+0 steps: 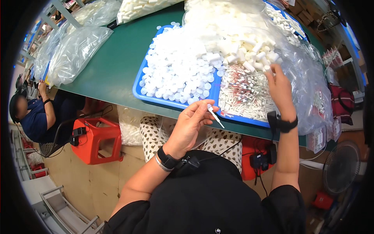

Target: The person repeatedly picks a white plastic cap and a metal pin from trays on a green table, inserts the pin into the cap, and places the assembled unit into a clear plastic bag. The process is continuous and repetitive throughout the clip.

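Observation:
My left hand (pixel 190 123) is closed in a pinch around a thin white plastic stick (pixel 216 118) with a wider top, its narrow end pointing down and right. It hovers at the near edge of a blue tray (pixel 156 102). Over the tray's right side, my right hand (pixel 281 89) has its thumb and fingertips closed on a short white cylinder (pixel 267 68), beside a heap of similar white cylinders (pixel 249 48). Below that heap, many thin white sticks (pixel 243 99), some with reddish parts, fill the right section. Translucent white round caps (pixel 177 70) fill the left section.
Clear plastic bags lie on the green table (pixel 105 74), one bag (pixel 76 54) at the left and another (pixel 304 82) at the right. A person (pixel 37 111) sits far left near a red stool (pixel 97 140). A black fan (pixel 341 167) stands lower right.

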The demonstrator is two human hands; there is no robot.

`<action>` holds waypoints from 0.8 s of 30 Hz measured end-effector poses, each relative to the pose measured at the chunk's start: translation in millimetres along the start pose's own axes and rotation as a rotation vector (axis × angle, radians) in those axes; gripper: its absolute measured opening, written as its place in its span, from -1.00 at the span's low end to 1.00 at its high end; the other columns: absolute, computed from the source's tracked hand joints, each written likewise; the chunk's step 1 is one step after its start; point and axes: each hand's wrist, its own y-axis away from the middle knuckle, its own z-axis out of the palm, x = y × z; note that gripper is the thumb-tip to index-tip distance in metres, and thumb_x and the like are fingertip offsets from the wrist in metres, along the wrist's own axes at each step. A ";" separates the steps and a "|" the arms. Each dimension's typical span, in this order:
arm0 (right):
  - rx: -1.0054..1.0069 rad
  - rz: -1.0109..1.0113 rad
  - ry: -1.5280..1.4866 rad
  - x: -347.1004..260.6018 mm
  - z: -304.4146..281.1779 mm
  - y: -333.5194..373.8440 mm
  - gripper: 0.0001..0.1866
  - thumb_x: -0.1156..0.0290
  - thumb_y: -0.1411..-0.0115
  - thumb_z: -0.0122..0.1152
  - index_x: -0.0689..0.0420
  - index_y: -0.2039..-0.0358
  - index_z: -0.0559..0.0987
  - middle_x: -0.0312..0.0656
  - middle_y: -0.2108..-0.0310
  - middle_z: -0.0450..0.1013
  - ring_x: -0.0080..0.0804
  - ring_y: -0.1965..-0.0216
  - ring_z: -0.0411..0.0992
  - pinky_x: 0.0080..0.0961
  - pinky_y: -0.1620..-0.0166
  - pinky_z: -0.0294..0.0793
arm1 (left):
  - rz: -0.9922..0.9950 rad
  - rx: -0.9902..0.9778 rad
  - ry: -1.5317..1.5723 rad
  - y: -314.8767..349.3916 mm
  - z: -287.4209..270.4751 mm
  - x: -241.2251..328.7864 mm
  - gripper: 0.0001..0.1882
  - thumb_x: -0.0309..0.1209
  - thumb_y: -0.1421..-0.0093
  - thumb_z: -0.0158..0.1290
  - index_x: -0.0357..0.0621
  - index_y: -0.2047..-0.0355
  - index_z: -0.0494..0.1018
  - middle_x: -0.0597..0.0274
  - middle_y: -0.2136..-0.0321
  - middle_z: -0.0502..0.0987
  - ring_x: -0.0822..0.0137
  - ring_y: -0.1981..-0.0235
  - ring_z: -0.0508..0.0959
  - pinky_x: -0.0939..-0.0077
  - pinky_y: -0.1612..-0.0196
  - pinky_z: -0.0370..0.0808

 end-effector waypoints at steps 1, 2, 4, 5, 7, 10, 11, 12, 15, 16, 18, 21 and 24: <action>-0.073 0.063 -0.121 -17.3 -13.3 8.6 -0.81 0.38 -0.26 0.19 0.20 0.22 0.43 -0.11 0.44 0.49 -0.25 0.47 0.50 -0.33 0.37 0.46 | 0.019 -0.027 -0.014 -0.6 4.2 2.6 -0.65 -0.22 -0.42 -0.03 -0.23 -0.04 0.43 0.17 0.15 0.59 0.49 0.24 0.57 0.62 0.14 0.51; -0.145 0.126 -0.240 -31.0 -19.3 20.3 -0.79 0.37 -0.27 0.20 0.20 0.21 0.41 -0.13 0.47 0.48 -0.32 0.50 0.50 -0.39 0.41 0.46 | 0.031 -0.049 -0.028 -0.7 8.0 3.9 -0.65 -0.21 -0.42 -0.03 -0.22 -0.03 0.43 0.16 0.14 0.59 0.47 0.22 0.57 0.61 0.13 0.50; -0.254 0.155 -0.463 -52.6 -16.6 48.6 -0.78 0.42 -0.24 0.26 0.20 0.23 0.40 -0.18 0.54 0.42 -0.49 0.52 0.48 -0.49 0.45 0.44 | 0.029 -0.072 0.007 -0.7 14.4 3.0 -0.66 -0.21 -0.41 -0.03 -0.21 -0.02 0.43 0.16 0.13 0.58 0.47 0.20 0.57 0.61 0.13 0.50; -0.214 0.105 -0.671 -59.2 -5.0 65.4 -0.78 0.47 -0.22 0.28 0.21 0.24 0.40 -0.17 0.54 0.45 -0.50 0.54 0.48 -0.49 0.46 0.44 | 0.023 -0.091 0.026 -1.9 18.1 2.1 -0.66 -0.21 -0.41 -0.03 -0.21 -0.02 0.44 0.15 0.12 0.58 0.47 0.20 0.57 0.61 0.12 0.50; -0.266 -0.029 -0.511 -71.6 -0.1 82.2 -0.80 0.54 -0.14 0.33 0.21 0.32 0.45 -0.12 0.52 0.47 -0.37 0.56 0.49 -0.46 0.46 0.45 | 0.002 -0.070 0.057 -1.7 23.6 0.5 -0.67 -0.22 -0.40 0.00 -0.18 -0.02 0.44 0.22 0.15 0.57 0.49 0.20 0.55 0.62 0.16 0.47; -0.237 -0.125 -0.504 -87.5 3.6 96.7 -0.82 0.60 -0.09 0.34 0.22 0.35 0.48 -0.13 0.48 0.45 -0.35 0.54 0.49 -0.48 0.46 0.45 | 0.025 -0.035 0.036 -3.5 26.5 -9.9 -0.68 -0.22 -0.37 0.06 -0.16 0.01 0.49 0.34 0.24 0.54 0.55 0.25 0.49 0.67 0.22 0.43; -0.239 -0.121 -0.517 -88.9 5.5 100.1 -0.82 0.61 -0.08 0.34 0.22 0.34 0.49 -0.13 0.47 0.45 -0.36 0.53 0.49 -0.48 0.46 0.45 | 0.031 -0.030 -0.039 -3.3 26.1 -13.6 -0.69 -0.23 -0.37 0.06 -0.17 0.02 0.50 0.35 0.25 0.54 0.57 0.26 0.48 0.68 0.23 0.42; -0.241 -0.117 -0.529 -90.2 6.8 102.7 -0.82 0.62 -0.07 0.34 0.23 0.34 0.49 -0.14 0.46 0.45 -0.37 0.52 0.49 -0.49 0.46 0.45 | 0.038 -0.026 -0.114 -2.8 25.4 -17.2 -0.69 -0.23 -0.37 0.07 -0.18 0.03 0.51 0.36 0.26 0.53 0.58 0.27 0.47 0.69 0.23 0.42; -0.235 -0.080 -0.626 -94.9 5.1 104.7 -0.83 0.64 -0.08 0.33 0.23 0.34 0.50 -0.16 0.44 0.45 -0.39 0.51 0.47 -0.51 0.44 0.45 | 0.079 -0.028 -0.199 -1.2 25.3 -22.2 -0.71 -0.26 -0.39 0.04 -0.20 0.03 0.53 0.39 0.32 0.51 0.62 0.34 0.45 0.72 0.25 0.43; -0.263 -0.051 -0.667 -94.1 5.7 106.0 -0.83 0.64 -0.08 0.33 0.23 0.34 0.50 -0.17 0.44 0.45 -0.40 0.51 0.47 -0.51 0.43 0.45 | 0.084 -0.034 -0.173 -0.2 25.3 -22.7 -0.71 -0.27 -0.39 0.03 -0.20 0.03 0.53 0.38 0.33 0.51 0.62 0.35 0.45 0.71 0.25 0.43; -0.319 0.006 -0.748 -91.8 8.4 108.3 -0.84 0.63 -0.09 0.33 0.22 0.35 0.50 -0.19 0.44 0.46 -0.42 0.51 0.47 -0.51 0.42 0.47 | 0.081 -0.037 -0.110 -0.6 26.2 -23.5 -0.72 -0.29 -0.40 0.02 -0.20 0.02 0.52 0.38 0.34 0.51 0.61 0.36 0.46 0.70 0.25 0.44; -0.270 -0.157 -0.643 -99.4 2.7 103.7 -0.87 0.63 -0.10 0.32 0.23 0.37 0.51 -0.19 0.44 0.47 -0.47 0.50 0.47 -0.52 0.39 0.47 | 0.077 -0.020 -0.058 0.1 25.2 -23.8 -0.73 -0.32 -0.40 0.02 -0.22 0.02 0.52 0.37 0.33 0.52 0.60 0.36 0.46 0.69 0.24 0.46; -0.309 -0.077 -0.691 -96.4 1.8 104.5 -0.84 0.61 -0.16 0.29 0.25 0.30 0.46 -0.21 0.42 0.49 -0.53 0.46 0.49 -0.57 0.37 0.50 | 0.121 -0.024 -0.153 0.7 23.8 -23.7 -0.74 -0.37 -0.38 0.03 -0.24 0.01 0.52 0.35 0.25 0.52 0.58 0.32 0.48 0.67 0.20 0.47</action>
